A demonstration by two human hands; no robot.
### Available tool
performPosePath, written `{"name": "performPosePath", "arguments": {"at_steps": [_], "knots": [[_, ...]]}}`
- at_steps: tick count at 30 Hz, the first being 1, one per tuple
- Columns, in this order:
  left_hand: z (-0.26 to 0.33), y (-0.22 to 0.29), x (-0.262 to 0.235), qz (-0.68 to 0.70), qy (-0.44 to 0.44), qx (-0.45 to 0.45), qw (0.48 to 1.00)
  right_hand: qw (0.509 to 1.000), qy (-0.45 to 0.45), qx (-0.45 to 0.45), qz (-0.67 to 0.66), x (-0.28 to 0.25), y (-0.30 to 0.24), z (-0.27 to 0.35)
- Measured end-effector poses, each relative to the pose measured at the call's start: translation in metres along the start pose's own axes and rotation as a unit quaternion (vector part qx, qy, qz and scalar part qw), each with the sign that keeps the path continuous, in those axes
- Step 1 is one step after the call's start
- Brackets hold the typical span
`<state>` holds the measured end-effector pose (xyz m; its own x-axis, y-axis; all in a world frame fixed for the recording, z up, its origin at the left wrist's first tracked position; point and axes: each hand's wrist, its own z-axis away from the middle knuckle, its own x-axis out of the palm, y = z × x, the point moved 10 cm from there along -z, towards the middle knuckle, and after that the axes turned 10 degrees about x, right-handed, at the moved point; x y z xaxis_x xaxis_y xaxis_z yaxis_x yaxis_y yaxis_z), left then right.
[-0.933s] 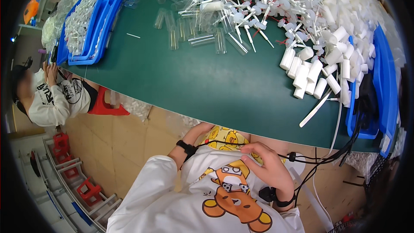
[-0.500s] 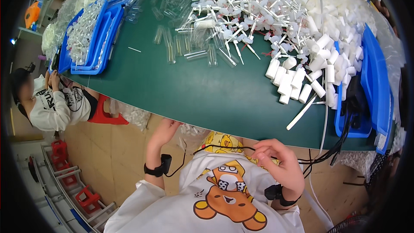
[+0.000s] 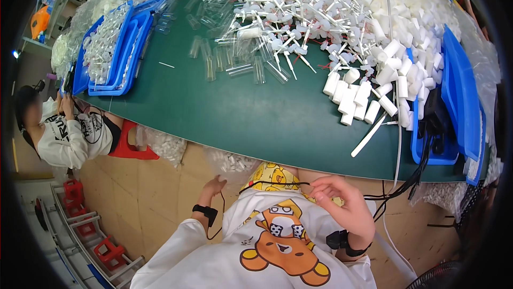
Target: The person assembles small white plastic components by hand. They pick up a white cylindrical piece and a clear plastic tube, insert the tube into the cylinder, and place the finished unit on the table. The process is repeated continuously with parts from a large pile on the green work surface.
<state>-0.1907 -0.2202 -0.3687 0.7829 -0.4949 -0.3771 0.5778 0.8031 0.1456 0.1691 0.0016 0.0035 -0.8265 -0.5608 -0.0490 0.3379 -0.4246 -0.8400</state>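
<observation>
Our right hand pinches the thin black cable at our chest, fingers together on it | our left hand hangs loosely curled below the green table, holding nothing | beyond: two blue trays, uncounted white tubes.

On the surface, trays lie left, caps right (tubes between), pump stems behind.

clear plastic bags of white parts under the green table's edge
</observation>
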Motion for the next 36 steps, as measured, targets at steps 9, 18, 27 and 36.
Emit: {"name": "performPosePath", "arguments": {"at_steps": [9,18,27,36], "knots": [[0.033,-0.016,-0.054,-0.163,0.344,0.088,0.921,1.000,0.007,-0.013,0.014,0.001,-0.003,0.000],[0.035,-0.034,0.001,-0.018,0.000,-0.053,0.998,1.000,0.010,-0.020,0.010,0.000,-0.002,-0.002],[0.068,0.150,-0.011,-0.190,0.108,0.416,0.883,1.000,0.003,-0.016,0.001,-0.002,-0.001,-0.001],[0.051,0.071,0.085,0.117,-0.214,0.302,0.922,1.000,0.014,-0.011,0.005,-0.012,0.009,-0.001]]}}
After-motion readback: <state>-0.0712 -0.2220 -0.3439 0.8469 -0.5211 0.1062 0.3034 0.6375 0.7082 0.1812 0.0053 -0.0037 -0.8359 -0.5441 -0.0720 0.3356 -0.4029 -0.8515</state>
